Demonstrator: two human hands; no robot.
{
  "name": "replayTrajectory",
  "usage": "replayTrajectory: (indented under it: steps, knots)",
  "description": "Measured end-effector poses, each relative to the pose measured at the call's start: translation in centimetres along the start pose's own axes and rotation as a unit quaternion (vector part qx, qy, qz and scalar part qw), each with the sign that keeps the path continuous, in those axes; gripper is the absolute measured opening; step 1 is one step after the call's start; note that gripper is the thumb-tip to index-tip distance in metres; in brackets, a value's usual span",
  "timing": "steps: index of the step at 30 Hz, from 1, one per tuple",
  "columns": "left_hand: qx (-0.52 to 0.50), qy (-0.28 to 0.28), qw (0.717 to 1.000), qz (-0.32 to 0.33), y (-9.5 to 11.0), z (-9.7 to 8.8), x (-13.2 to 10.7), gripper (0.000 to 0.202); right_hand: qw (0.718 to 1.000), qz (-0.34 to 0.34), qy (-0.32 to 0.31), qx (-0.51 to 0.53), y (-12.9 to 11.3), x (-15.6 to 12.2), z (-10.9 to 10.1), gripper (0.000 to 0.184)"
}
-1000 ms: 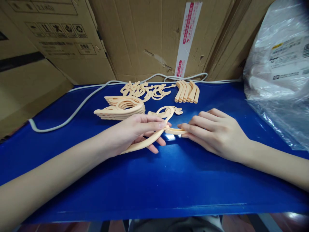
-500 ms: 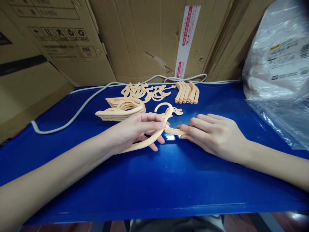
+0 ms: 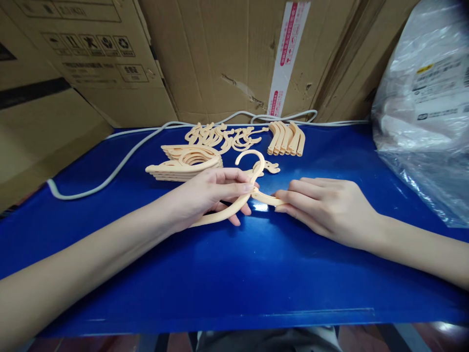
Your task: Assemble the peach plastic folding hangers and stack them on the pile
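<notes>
A cream plastic hanger [image 3: 230,211] with a curved hook is held in the air between both hands, over the blue table. My left hand [image 3: 216,195] pinches it at the joint under the hook, thumb on top, with one arm of the hanger running beneath the palm. The fingers of my right hand [image 3: 322,208] are closed on the end of the other hanger arm [image 3: 267,198], whose tip they hide. Behind my left hand lies a stack of cream hanger parts [image 3: 183,166]. A small flat cream piece [image 3: 271,167] rests just beyond the hook.
Loose cream hooks [image 3: 208,136] and a row of curved hanger arms [image 3: 286,139] lie at the back of the blue table [image 3: 234,278]. A white cable [image 3: 124,166] runs along the back and left. Cardboard boxes [image 3: 227,54] stand behind, and a plastic-wrapped package [image 3: 421,107] at the right.
The right hanger arm now slopes down a little more away from the joint. Both hands keep their grip, and the view has shifted slightly.
</notes>
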State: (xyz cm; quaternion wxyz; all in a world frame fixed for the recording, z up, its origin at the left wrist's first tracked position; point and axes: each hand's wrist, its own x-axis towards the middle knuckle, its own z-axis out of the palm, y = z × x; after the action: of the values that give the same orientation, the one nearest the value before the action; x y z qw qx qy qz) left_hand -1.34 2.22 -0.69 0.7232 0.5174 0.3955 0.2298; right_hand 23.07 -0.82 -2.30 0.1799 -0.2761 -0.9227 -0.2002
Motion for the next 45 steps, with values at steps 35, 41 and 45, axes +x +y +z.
replayTrajectory:
  steps: [35, 41, 45]
  knots:
    - [0.073, 0.015, 0.997, 0.015, 0.18, 0.77, -0.05, 0.004, 0.986, 0.067, -0.072, 0.131, 0.11, -0.35, -0.69, 0.038]
    - [0.109, 0.002, 0.994, 0.031, 0.29, 0.90, 0.01, 0.005, 0.986, 0.063, -0.079, 0.136, 0.32, -0.38, -0.77, 0.039]
    - [0.140, -0.007, 0.989, 0.045, 0.15, 0.76, 0.12, 0.007, 0.986, 0.057, -0.076, 0.134, 0.21, -0.42, -0.79, 0.038]
